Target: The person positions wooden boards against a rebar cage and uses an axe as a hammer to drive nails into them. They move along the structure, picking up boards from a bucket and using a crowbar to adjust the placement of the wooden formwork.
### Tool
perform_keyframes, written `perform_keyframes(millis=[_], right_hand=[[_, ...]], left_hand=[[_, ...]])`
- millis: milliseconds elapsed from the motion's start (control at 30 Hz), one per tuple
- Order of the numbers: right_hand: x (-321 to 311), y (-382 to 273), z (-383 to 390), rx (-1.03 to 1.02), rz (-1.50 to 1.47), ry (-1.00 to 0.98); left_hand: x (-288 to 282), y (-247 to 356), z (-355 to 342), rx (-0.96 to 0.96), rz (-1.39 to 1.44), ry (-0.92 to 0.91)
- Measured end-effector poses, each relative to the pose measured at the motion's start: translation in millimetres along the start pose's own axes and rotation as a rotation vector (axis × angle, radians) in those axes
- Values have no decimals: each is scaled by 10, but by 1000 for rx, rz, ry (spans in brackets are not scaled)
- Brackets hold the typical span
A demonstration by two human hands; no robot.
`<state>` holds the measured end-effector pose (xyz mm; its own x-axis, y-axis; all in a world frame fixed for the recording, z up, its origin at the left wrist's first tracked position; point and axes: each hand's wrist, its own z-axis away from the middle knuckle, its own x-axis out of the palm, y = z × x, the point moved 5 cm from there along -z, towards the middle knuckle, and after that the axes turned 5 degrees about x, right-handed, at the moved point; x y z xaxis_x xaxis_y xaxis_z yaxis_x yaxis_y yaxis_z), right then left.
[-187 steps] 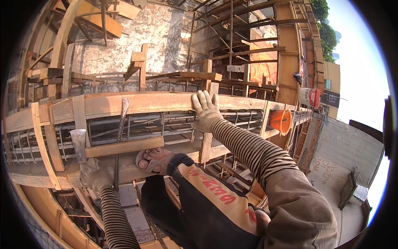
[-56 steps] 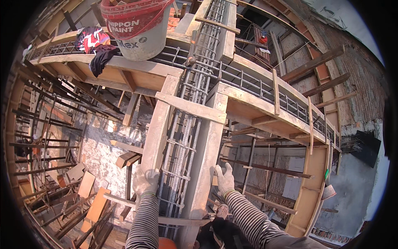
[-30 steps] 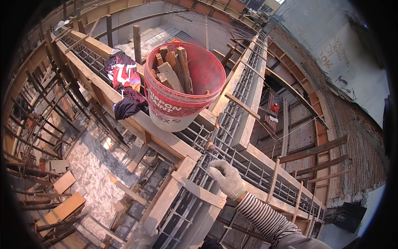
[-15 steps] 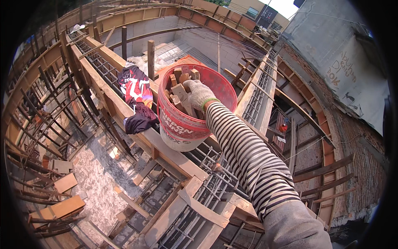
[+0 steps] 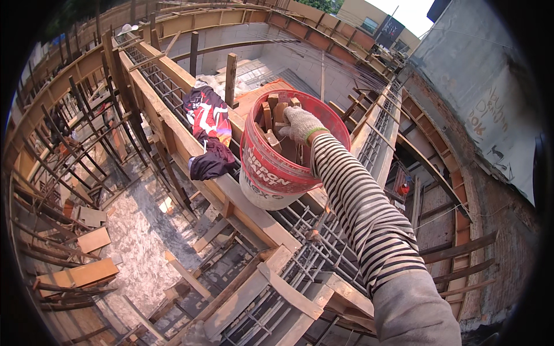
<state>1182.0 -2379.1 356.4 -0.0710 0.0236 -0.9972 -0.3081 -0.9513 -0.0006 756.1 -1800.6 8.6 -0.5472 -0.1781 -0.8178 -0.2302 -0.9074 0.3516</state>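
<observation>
My gloved right hand (image 5: 302, 123) reaches into a red-and-white plastic bucket (image 5: 265, 194), fingers closed on one of several short wooden blocks (image 5: 266, 114) packed inside. The bucket sits across steel rebar (image 5: 292, 219) in timber beam formwork (image 5: 254, 219). Beside it a crumpled black, red and white garment (image 5: 206, 109) hangs over the boards. My left hand (image 5: 196, 332) is at the bottom edge on the near formwork, blurred, with its fingers unclear.
A lower floor (image 5: 141, 242) with loose boards and many timber props lies below left. More formwork with rebar (image 5: 385, 127) runs away at the upper right. A grey wall (image 5: 473, 109) and brick edge border the right. Curved formwork and a block wall (image 5: 288, 63) are at the back.
My right hand has risen from the beam crossing into the bucket and closed among the wooden pieces. The view has tilted up toward the back of the structure.
</observation>
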Motion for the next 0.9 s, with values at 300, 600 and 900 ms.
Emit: perform_keyframes(millis=[300, 600, 900], right_hand=[[-1630, 1151, 1299, 173, -662, 788], [-767, 346, 3268, 173, -1689, 352], [1115, -1812, 4216, -663, -944, 331]], left_hand=[[-317, 256, -4, 122, 92, 160], [-244, 84, 107, -58, 30, 86], [-499, 95, 25, -135, 100, -419]])
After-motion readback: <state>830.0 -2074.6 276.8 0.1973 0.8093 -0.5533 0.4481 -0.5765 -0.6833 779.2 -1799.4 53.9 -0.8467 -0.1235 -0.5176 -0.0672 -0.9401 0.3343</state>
